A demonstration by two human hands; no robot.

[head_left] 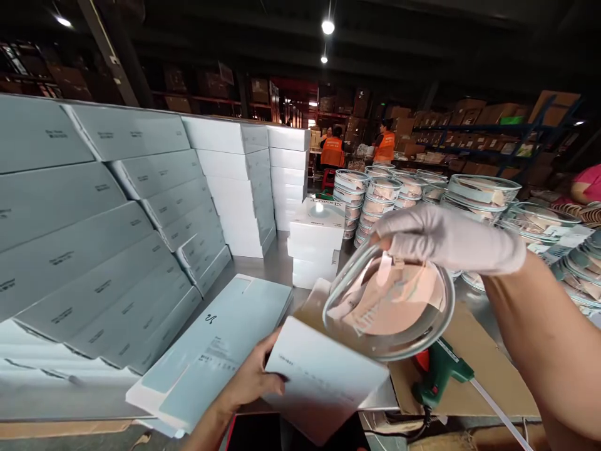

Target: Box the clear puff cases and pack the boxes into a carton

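Observation:
My right hand (417,232), in a white glove, grips the rim of a round clear container (394,300) with pink-beige contents. The container is tilted over the opening of a pale blue-white box (328,376). My bare left hand (258,373) holds that box by its left side, thumb on the front face. Left of it lies a stack of flat, folded light-blue cartons (235,326). A green glue gun (441,369) with a white glue stick rests on cardboard under my right forearm.
Tall stacks of pale blue boxes (136,181) wall the left side. A short box stack (317,244) stands mid-table. More round clear containers (385,188) are piled at the right. Two people in orange vests (333,152) are in the background, before shelves of cartons.

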